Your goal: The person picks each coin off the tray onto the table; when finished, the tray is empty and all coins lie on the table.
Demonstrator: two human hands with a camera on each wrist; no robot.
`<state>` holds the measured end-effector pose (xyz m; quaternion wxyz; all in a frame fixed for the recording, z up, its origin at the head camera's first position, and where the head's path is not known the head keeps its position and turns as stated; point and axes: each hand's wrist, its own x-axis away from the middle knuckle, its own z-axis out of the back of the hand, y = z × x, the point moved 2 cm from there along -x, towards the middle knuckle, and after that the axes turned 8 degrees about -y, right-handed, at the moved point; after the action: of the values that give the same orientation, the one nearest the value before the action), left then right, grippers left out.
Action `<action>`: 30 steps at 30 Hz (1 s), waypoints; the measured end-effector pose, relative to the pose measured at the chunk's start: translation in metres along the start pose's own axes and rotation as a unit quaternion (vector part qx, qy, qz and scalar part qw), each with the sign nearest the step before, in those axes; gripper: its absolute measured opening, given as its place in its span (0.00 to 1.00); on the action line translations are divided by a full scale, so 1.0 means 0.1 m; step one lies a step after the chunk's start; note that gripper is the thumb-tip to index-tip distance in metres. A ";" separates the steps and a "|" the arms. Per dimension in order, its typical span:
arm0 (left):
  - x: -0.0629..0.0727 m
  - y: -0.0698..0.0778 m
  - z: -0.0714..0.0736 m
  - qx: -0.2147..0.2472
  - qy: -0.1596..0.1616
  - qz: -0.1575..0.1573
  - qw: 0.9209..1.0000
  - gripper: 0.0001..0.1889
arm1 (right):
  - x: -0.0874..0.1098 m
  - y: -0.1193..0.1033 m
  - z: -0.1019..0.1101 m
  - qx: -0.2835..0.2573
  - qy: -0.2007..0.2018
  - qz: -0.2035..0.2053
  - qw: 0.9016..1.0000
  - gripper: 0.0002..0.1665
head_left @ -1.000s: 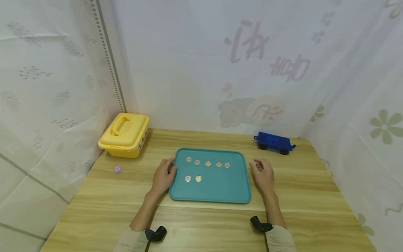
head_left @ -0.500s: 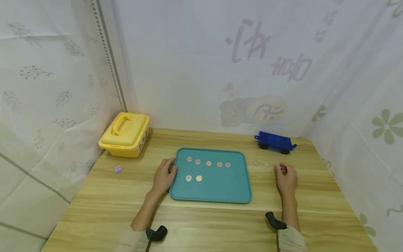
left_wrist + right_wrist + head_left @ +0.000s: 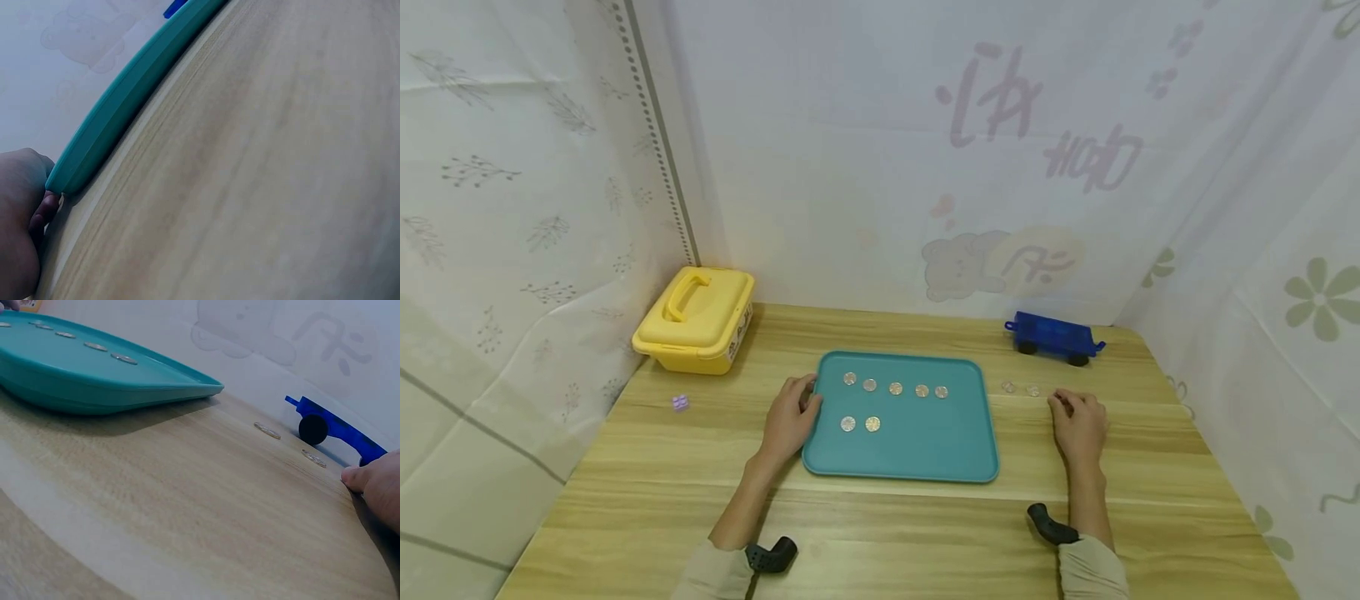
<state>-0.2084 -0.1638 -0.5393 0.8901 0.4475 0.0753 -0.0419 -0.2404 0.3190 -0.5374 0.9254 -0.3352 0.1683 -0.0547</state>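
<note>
In the head view my left hand (image 3: 792,418) grips the left rim of a teal tray (image 3: 925,454), thumb over the edge. The left wrist view shows fingers curled beneath the tray's rim (image 3: 106,128). Several coins lie flat on the tray in two rows, among them a gold coin (image 3: 872,424). Right of the tray, my right hand (image 3: 1081,427) rests low with thumb and forefinger close together at the tabletop; what lies under the fingertips is hidden. Just left of it are two silver coins, the nearer coin (image 3: 1033,391) and the farther coin (image 3: 1008,387).
A blue toy wagon (image 3: 1054,337) with black wheels stands behind my right hand. At the back left sits a yellow lidded box (image 3: 696,321) with a handle. A small purple block (image 3: 680,403) lies in front of it on the wooden table (image 3: 895,533).
My right hand has moved right from beside the tray, leaving two coins visible on the table; its fingertips have since drawn closer together. My left hand stays on the tray.
</note>
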 end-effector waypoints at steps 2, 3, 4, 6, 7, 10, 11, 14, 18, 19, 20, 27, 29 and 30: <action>0.00 0.00 0.00 0.001 0.001 0.001 1.000 0.21 | -0.01 -0.01 0.00 -0.005 0.003 0.000 1.000 0.17; 0.00 0.00 0.00 -0.001 0.001 0.001 1.000 0.21 | -0.01 -0.01 0.00 -0.007 0.005 0.001 1.000 0.16; 0.00 0.00 0.01 0.000 0.001 0.002 1.000 0.21 | -0.01 -0.02 0.00 -0.007 0.007 0.003 1.000 0.15; 0.00 0.00 0.01 0.000 0.002 0.003 1.000 0.21 | -0.01 -0.02 0.00 -0.011 0.011 0.006 1.000 0.13; 0.00 0.00 0.01 0.000 0.003 0.002 1.000 0.21 | 0.00 -0.02 0.00 -0.012 0.012 0.007 1.000 0.12; 0.00 0.00 0.01 0.002 0.004 -0.001 1.000 0.21 | 0.00 -0.02 0.00 -0.011 0.010 0.007 1.000 0.11; 0.00 0.00 0.01 0.002 0.004 -0.003 1.000 0.21 | 0.01 -0.02 0.00 -0.011 0.009 0.005 1.000 0.11; 0.00 0.00 0.00 0.004 0.005 -0.006 1.000 0.21 | 0.01 -0.03 0.00 -0.007 0.004 -0.002 1.000 0.12; 0.01 -0.01 -0.01 0.006 0.004 -0.004 1.000 0.21 | 0.01 -0.03 0.01 -0.006 -0.002 -0.011 1.000 0.15; 0.01 -0.02 -0.01 0.006 0.004 -0.003 1.000 0.21 | 0.02 -0.03 0.01 -0.009 -0.002 -0.013 1.000 0.16; 0.01 -0.01 -0.01 0.006 0.004 -0.002 1.000 0.21 | 0.02 -0.03 0.01 -0.013 -0.003 -0.016 1.000 0.16; 0.01 0.01 0.00 0.006 0.009 -0.012 1.000 0.21 | 0.00 -0.01 0.00 -0.044 0.011 -0.032 0.998 0.18; 0.01 0.02 0.00 0.005 0.009 -0.013 1.000 0.21 | -0.01 -0.01 0.00 -0.049 0.017 -0.034 0.998 0.18; 0.01 0.02 0.00 0.005 0.008 -0.012 1.000 0.21 | -0.01 -0.02 0.00 -0.052 0.019 -0.036 0.998 0.18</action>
<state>-0.2069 -0.1629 -0.5380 0.8868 0.4513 0.0871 -0.0491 -0.2416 0.3181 -0.5360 0.9007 -0.3875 0.1765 -0.0861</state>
